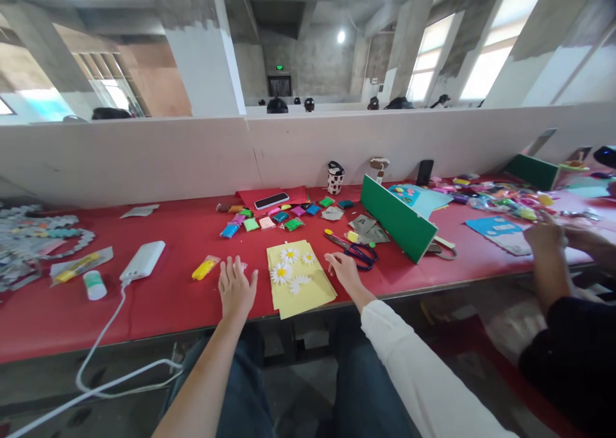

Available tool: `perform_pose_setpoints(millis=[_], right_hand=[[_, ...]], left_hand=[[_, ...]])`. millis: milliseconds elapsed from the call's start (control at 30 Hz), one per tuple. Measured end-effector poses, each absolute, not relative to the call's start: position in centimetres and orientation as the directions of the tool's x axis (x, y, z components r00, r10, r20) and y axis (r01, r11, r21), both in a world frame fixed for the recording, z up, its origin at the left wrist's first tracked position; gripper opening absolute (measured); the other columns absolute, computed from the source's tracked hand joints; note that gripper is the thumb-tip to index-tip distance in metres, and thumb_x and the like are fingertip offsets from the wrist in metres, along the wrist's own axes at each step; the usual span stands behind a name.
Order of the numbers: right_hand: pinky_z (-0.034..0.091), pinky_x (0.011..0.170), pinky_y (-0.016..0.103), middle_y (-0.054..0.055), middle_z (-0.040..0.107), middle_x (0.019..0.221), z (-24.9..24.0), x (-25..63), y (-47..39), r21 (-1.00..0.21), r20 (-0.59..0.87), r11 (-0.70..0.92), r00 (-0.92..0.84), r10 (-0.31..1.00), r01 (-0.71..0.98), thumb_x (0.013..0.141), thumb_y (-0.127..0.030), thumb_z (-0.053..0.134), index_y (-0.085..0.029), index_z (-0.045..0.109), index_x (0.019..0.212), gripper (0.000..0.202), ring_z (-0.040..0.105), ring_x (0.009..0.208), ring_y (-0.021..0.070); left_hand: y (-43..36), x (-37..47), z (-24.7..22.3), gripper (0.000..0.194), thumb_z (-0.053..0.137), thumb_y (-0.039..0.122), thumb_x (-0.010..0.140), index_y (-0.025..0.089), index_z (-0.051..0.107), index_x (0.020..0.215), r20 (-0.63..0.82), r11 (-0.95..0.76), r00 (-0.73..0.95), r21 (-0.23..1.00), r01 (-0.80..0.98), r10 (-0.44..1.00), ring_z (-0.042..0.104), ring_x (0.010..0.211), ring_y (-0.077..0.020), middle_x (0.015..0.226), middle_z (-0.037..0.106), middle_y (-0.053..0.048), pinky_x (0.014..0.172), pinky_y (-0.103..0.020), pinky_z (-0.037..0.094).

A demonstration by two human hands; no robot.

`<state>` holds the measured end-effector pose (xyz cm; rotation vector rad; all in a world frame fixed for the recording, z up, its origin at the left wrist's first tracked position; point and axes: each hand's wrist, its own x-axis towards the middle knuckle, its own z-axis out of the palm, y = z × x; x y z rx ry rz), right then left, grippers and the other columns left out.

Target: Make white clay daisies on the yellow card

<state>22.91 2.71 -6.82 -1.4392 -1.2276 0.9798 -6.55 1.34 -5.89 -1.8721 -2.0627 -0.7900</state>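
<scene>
Between my hands lies a yellow sheet of paper [308, 297] with white daisy shapes [282, 273] on it, several with yellow centres. My left hand [237, 287] rests on the red tabletop just left of the paper, fingers spread. A bit of clear wrapper shows beside its fingers, and a yellow clay packet [205, 268] lies to its left. Over the paper's right edge, my right hand [345, 270] has its fingers loosely extended, with nothing visible in them. Dark-handled scissors [359, 253] lie just beyond it.
Several coloured clay packets [294, 224] and a phone [272, 201] lie behind the paper. A green board [398, 217] stands on the right; past it is a co-worker's hand [543, 236]. To the left are a white power bank [143, 260] with its cable and a small bottle [95, 285].
</scene>
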Motion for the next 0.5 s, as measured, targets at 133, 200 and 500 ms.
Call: perform_pose_setpoints(millis=[133, 200, 500], right_hand=[[0.054, 0.086, 0.042, 0.008, 0.060, 0.120, -7.1, 22.9, 2.8, -0.974, 0.054, 0.014, 0.175, 0.983, 0.225, 0.092, -0.037, 0.057, -0.017, 0.056, 0.120, 0.034, 0.062, 0.102, 0.0202], [0.054, 0.086, 0.042, 0.008, 0.060, 0.120, -7.3, 22.8, 2.8, -0.970, 0.083, 0.036, 0.192, 0.978, 0.239, 0.092, -0.037, 0.057, -0.017, 0.056, 0.121, 0.035, 0.062, 0.102, 0.0201], [0.054, 0.087, 0.042, 0.008, 0.059, 0.122, -7.4, 22.4, 1.6, -0.939, 0.156, 0.074, 0.224, 0.962, 0.335, 0.092, -0.037, 0.057, -0.017, 0.055, 0.121, 0.035, 0.062, 0.103, 0.0206]], left_hand=[[1.5, -6.5, -5.9, 0.067, 0.040, 0.044, 0.094, 0.004, 0.027, 0.147, 0.512, 0.036, -0.140, 0.207, 0.978, 0.848, 0.020, 0.145, -0.0365, 0.153, 0.030, -0.023, 0.113, -0.051, 0.029], [1.5, -6.4, -5.8, 0.066, 0.043, 0.042, 0.094, 0.006, 0.027, 0.147, 0.509, 0.038, -0.138, 0.201, 0.979, 0.850, 0.019, 0.145, -0.0356, 0.153, 0.030, -0.022, 0.113, -0.051, 0.029], [1.4, -6.1, -5.5, 0.049, 0.058, 0.038, 0.091, 0.019, 0.046, 0.135, 0.502, 0.041, -0.117, 0.158, 0.987, 0.857, 0.045, 0.129, -0.0311, 0.145, 0.042, -0.012, 0.105, -0.057, 0.038]])
